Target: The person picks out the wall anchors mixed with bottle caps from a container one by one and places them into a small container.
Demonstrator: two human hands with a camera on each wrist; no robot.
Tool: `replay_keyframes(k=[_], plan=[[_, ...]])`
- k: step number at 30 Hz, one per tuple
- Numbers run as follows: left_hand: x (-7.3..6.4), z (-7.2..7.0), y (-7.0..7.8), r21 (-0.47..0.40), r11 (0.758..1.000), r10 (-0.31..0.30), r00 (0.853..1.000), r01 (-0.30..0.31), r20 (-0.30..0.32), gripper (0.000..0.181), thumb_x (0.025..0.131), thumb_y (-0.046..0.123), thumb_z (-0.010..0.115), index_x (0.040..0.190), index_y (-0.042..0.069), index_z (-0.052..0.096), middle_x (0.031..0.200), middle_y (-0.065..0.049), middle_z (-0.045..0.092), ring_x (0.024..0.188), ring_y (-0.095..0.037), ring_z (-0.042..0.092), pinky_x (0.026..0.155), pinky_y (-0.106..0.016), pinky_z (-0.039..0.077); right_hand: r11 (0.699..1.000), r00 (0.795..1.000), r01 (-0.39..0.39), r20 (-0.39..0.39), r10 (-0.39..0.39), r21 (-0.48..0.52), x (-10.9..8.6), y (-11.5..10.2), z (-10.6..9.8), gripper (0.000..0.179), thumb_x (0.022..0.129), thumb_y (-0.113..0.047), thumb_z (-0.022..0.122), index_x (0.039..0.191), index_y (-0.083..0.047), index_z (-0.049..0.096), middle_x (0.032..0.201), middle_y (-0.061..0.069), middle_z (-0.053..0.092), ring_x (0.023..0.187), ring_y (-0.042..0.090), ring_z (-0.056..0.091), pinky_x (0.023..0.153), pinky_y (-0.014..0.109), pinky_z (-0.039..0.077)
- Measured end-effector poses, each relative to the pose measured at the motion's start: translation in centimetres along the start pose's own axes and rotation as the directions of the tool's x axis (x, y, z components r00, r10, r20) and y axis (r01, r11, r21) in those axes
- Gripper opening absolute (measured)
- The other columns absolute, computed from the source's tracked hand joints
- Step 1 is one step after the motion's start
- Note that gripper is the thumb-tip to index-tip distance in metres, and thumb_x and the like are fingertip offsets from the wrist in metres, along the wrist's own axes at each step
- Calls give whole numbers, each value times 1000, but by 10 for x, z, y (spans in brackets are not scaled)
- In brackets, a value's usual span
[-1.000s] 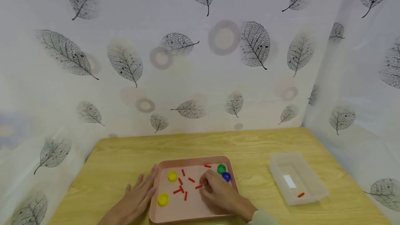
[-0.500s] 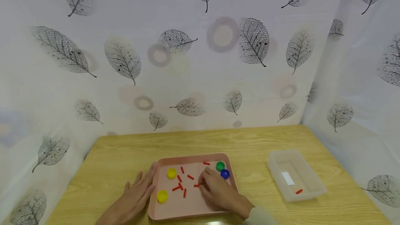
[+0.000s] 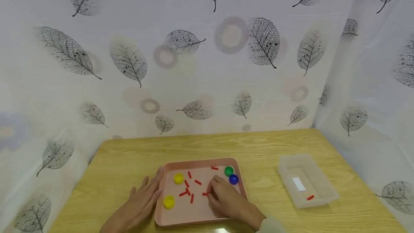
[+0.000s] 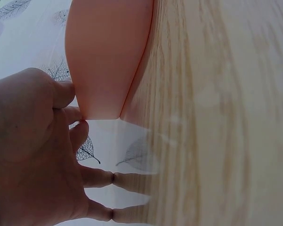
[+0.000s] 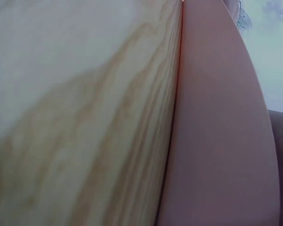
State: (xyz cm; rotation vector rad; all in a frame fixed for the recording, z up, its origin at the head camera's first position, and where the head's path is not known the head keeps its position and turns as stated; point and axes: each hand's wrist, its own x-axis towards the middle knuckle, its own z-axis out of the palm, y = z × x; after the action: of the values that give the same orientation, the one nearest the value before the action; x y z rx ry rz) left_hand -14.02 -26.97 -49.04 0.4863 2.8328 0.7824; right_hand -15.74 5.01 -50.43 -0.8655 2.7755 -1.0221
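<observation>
A pink tray (image 3: 194, 221) lies on the wooden table, holding several short red sticks (image 3: 198, 182). My right hand (image 3: 228, 199) is over its right half, fingers bent, pinching one red stick (image 3: 205, 194) whose left end sticks out from the fingertips. The right wrist view shows mostly the tray's outer wall (image 5: 216, 117), with the fingers hidden. My left hand (image 3: 139, 202) lies along the tray's left side with fingers extended. In the left wrist view, that hand (image 4: 37, 150) touches the tray's wall (image 4: 108, 56) with thumb and nearby fingers, while other fingertips rest on the table.
Two yellow round caps (image 3: 178, 178) sit at the tray's left; a green cap (image 3: 228, 171) and a blue cap (image 3: 233, 179) are at its upper right. A translucent box (image 3: 318, 202) with one red stick inside stands to the right. Leaf-patterned sheets enclose the table.
The right hand's fingertips now cover more of the red stick, and it lies a little straighter. The left hand stays at the tray's side. The head view has shifted slightly.
</observation>
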Motion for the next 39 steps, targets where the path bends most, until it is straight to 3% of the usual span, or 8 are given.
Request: replay_keyframes(k=[9, 16, 21, 26, 31, 39], plan=[[0, 0, -3, -13, 1000, -18, 999, 18, 32, 61, 113, 43, 28, 167, 26, 3, 171, -2, 7, 149, -55, 12, 101, -88, 4, 999, 996, 50, -73, -51, -16, -7, 1, -5, 7, 93, -9, 68, 93, -13, 62, 91, -12, 49, 79, 0, 47, 67, 16, 49], [1, 1, -2, -35, 999, -40, 998, 41, 40, 61, 113, 44, 28, 167, 28, 3, 171, -2, 8, 150, -54, 11, 101, -88, 2, 982, 980, 118, -141, -138, -145, -16, 2, -16, 8, 93, -11, 68, 96, -14, 61, 96, -11, 51, 85, 1, 48, 77, 19, 51], [1, 2, -2, -23, 999, -31, 999, 32, 32, 61, 113, 43, 28, 167, 29, 2, 171, -2, 9, 150, -53, 13, 102, -88, 3, 954, 957, 160, -195, -213, -254, -22, 5, -21, 9, 91, -13, 69, 96, -15, 62, 98, -12, 50, 89, 3, 47, 80, 18, 49], [2, 3, -2, -18, 999, -31, 999, 32, 34, 61, 113, 43, 28, 167, 29, 1, 170, -1, 9, 150, -52, 13, 102, -88, 3, 926, 913, 230, -263, -311, -298, -27, 8, -26, 17, 87, -8, 73, 97, -14, 60, 100, -9, 51, 89, 3, 48, 78, 12, 47], [2, 3, -1, -24, 998, -54, 997, 56, 61, 62, 113, 46, 28, 166, 32, 0, 169, 1, 8, 151, -50, 11, 103, -87, 1, 925, 886, 271, -306, -348, -267, -31, 14, -30, 20, 87, -3, 71, 97, -14, 57, 100, -9, 48, 86, 2, 48, 76, 7, 43], [2, 3, 1, -30, 998, -56, 997, 58, 60, 62, 112, 48, 27, 166, 34, 0, 170, 3, 5, 151, -50, 10, 102, -87, 2, 946, 886, 268, -340, -316, -182, -33, 23, -42, 23, 87, -2, 74, 99, -14, 59, 102, -9, 53, 85, 4, 56, 74, 12, 50]])
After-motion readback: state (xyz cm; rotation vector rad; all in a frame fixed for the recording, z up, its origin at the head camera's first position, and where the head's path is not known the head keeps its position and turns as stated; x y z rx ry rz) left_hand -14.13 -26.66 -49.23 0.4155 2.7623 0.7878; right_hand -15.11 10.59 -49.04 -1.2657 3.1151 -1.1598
